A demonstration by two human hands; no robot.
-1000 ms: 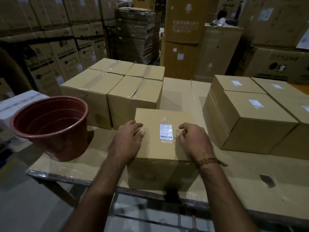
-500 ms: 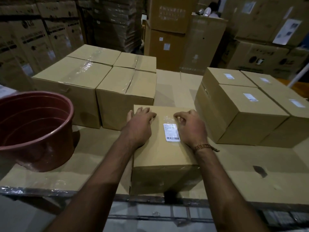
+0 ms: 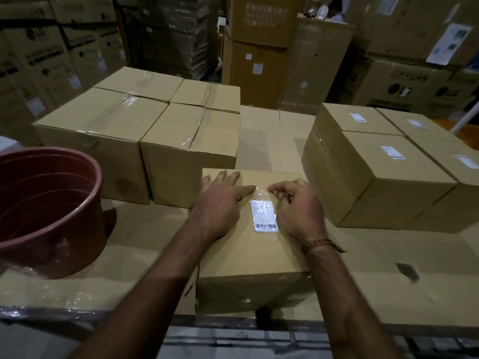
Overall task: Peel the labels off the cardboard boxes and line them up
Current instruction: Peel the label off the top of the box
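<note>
the bench (image 3: pixel 388 301), covered in flattened cardboard, carries three groups: four unlabelled boxes (image 3: pixel 145 141) at the back left, four labelled boxes (image 3: pixel 383 177) at the right, and the box in hand (image 3: pixel 248 257) at the near edge, between them. a reddish tub (image 3: pixel 49 211) stands at the left.

the step looks like lifting the clear tape over the label. to do it well, the flat hand should bear down firmly so the box cannot slide or tip, while the other works a tape corner free and draws it back low and slow, so tape and label come away together without tearing the cardboard face.

the left hand (image 3: pixel 220 203) lies flat on the box top, fingers straight, the forefinger reaching to the tape's far edge. the right hand (image 3: pixel 298 208) is curled, its fingertips (image 3: pixel 273 189) pinching at the tape's far corner.

the label (image 3: pixel 265 215) is white, with small print and a barcode at its near end, under a glossy, wrinkled strip of tape (image 3: pixel 261 194), in the middle of the box top.
</note>
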